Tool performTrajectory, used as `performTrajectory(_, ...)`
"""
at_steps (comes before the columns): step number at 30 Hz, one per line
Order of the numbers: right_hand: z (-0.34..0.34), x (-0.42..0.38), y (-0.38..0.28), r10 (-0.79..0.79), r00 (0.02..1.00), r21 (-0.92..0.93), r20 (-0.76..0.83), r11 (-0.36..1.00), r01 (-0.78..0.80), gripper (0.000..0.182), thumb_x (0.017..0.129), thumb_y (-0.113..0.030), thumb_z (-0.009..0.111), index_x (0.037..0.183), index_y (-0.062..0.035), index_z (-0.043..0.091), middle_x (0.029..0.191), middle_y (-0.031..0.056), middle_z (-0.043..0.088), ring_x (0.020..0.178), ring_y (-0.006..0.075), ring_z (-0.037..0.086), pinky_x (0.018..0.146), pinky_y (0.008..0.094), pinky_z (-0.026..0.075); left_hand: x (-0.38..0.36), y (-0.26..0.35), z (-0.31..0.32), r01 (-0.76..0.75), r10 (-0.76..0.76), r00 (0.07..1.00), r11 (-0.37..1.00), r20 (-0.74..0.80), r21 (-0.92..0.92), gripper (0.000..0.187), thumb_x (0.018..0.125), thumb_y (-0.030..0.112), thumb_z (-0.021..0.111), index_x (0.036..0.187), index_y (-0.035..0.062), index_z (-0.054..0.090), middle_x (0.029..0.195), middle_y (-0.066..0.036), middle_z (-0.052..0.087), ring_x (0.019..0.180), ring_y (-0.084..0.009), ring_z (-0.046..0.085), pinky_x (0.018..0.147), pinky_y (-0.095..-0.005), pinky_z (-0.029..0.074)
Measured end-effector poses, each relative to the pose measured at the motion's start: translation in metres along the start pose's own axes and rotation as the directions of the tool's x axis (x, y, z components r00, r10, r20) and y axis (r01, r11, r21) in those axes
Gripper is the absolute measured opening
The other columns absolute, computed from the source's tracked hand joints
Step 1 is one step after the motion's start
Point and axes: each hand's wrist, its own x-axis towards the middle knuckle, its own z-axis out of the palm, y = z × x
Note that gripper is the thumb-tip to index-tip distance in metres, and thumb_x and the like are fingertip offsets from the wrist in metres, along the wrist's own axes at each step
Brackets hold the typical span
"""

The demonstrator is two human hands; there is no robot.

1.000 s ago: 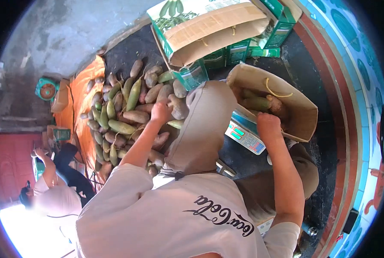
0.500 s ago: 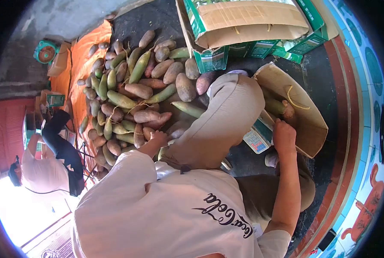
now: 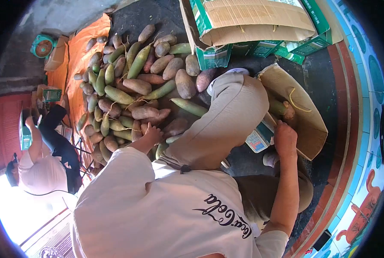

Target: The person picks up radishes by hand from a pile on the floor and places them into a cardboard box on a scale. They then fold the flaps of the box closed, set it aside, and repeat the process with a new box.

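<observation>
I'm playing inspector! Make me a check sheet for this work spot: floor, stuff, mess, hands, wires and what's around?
Surface: dark floor, with an orange sheet beside the pile.
Job's things: pile of green and reddish-brown vegetables; open carton with vegetables inside; keypad scale, partly hidden.
Clutter: green-and-brown boxes beyond the knee.
Left grip: at the pile's near edge; no vegetable seen lifted.
Right grip: at the carton's near edge; how firmly, cannot tell.
Cables: one thin dark cable by another person.
Surroundings: blue tiled wall on the right.
</observation>
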Motion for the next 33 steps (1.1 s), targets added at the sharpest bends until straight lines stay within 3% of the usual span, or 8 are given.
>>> performTrajectory(16, 0.003, -0.001, -0.001, 0.015, 0.999, 0.027, -0.028, 1.000, -0.014, 0.006, 0.080, -0.008, 0.053, 0.081, -0.0079, 0.058, 0.076, 0.0103, 0.063, 0.071, 0.0251, 0.066, 0.059, 0.0350, 0.053, 0.001, -0.003, -0.008, -0.039, 0.042, 0.987, 0.999, -0.153, 0.025, 0.056, 0.073, 0.025, 0.070, 0.123, 0.0114, 0.048, 0.113, -0.009, 0.059, 0.112, -0.0265, 0.053, 0.103, -0.0485, 0.033)
performTrajectory(19, 0.004, -0.001, -0.001, 0.023, 0.999, 0.049, -0.034, 0.999, -0.021, 0.007, 0.082, -0.008, 0.051, 0.083, -0.0071, 0.058, 0.075, 0.0109, 0.063, 0.070, 0.0269, 0.065, 0.058, 0.0371, 0.053, 0.019, -0.011, -0.004, 0.076, -0.230, 0.873, 0.935, -0.431, -0.346, 0.074, 0.064, 0.030, 0.078, 0.125, 0.0082, 0.040, 0.113, -0.015, 0.059, 0.114, -0.0306, 0.052, 0.101, -0.0420, 0.038)
performTrajectory(22, 0.002, -0.001, -0.006, 0.052, 0.999, 0.016, -0.011, 0.999, -0.052, 0.007, 0.080, -0.008, 0.053, 0.082, -0.0086, 0.059, 0.075, 0.0094, 0.064, 0.071, 0.0250, 0.066, 0.059, 0.0356, 0.053, 0.020, -0.023, -0.038, 0.095, -0.465, 0.870, 0.487, -0.166, -0.868, 0.080, 0.061, 0.033, 0.081, 0.121, 0.0031, 0.039, 0.115, -0.021, 0.056, 0.111, -0.0344, 0.053, 0.094, -0.0386, 0.043)
performTrajectory(26, 0.001, -0.004, -0.010, 0.063, 0.997, 0.004, -0.040, 0.998, -0.063, 0.007, 0.078, -0.009, 0.056, 0.081, -0.0110, 0.062, 0.076, 0.0072, 0.066, 0.072, 0.0219, 0.067, 0.060, 0.0325, 0.053, 0.023, -0.032, -0.091, -0.400, -0.634, 0.643, 0.199, -0.429, -0.895, 0.076, 0.059, 0.026, 0.085, 0.115, -0.0004, 0.041, 0.104, -0.019, 0.059, 0.095, -0.0302, 0.059, 0.083, -0.0383, 0.047)
performTrajectory(28, -0.001, -0.004, -0.010, 0.070, 0.997, 0.011, -0.035, 0.998, -0.070, 0.008, 0.078, -0.010, 0.056, 0.082, -0.0111, 0.063, 0.077, 0.0070, 0.066, 0.073, 0.0217, 0.067, 0.060, 0.0321, 0.053, -0.046, -0.015, -0.192, -0.523, -0.679, 0.443, 0.335, -0.586, -0.784, 0.067, 0.062, 0.014, 0.084, 0.114, -0.0019, 0.044, 0.096, -0.012, 0.059, 0.093, -0.0190, 0.057, 0.078, -0.0304, 0.047)
performTrajectory(31, -0.004, -0.004, -0.012, 0.088, 0.996, 0.033, -0.021, 0.996, -0.088, 0.010, 0.079, -0.011, 0.056, 0.083, -0.0113, 0.065, 0.079, 0.0076, 0.067, 0.075, 0.0215, 0.068, 0.060, 0.0317, 0.053, -0.081, -0.020, -0.271, -0.807, -0.648, 0.278, 0.243, -0.709, -0.538, 0.062, 0.069, 0.007, 0.079, 0.117, -0.0020, 0.042, 0.109, -0.015, 0.056, 0.095, -0.0214, 0.057, 0.084, -0.0334, 0.048)
performTrajectory(32, -0.004, -0.003, -0.012, 0.092, 0.996, 0.040, -0.017, 0.995, -0.092, 0.010, 0.079, -0.011, 0.056, 0.083, -0.0114, 0.066, 0.080, 0.0079, 0.068, 0.075, 0.0215, 0.068, 0.060, 0.0319, 0.053, -0.101, -0.015, -0.300, -0.748, -0.616, 0.110, 0.465, -0.780, -0.473, 0.063, 0.069, 0.006, 0.079, 0.119, -0.0022, 0.042, 0.109, -0.015, 0.056, 0.098, -0.0205, 0.056, 0.088, -0.0334, 0.046)
performTrajectory(33, -0.004, -0.002, -0.012, 0.094, 0.995, 0.047, -0.013, 0.995, -0.093, 0.011, 0.079, -0.012, 0.056, 0.083, -0.0116, 0.067, 0.081, 0.0082, 0.068, 0.076, 0.0216, 0.068, 0.060, 0.0320, 0.053, -0.131, 0.000, -0.335, -0.831, -0.593, 0.110, 0.386, -0.798, -0.401, 0.065, 0.067, 0.008, 0.080, 0.119, -0.0022, 0.042, 0.109, -0.015, 0.055, 0.101, -0.0207, 0.055, 0.090, -0.0340, 0.045)
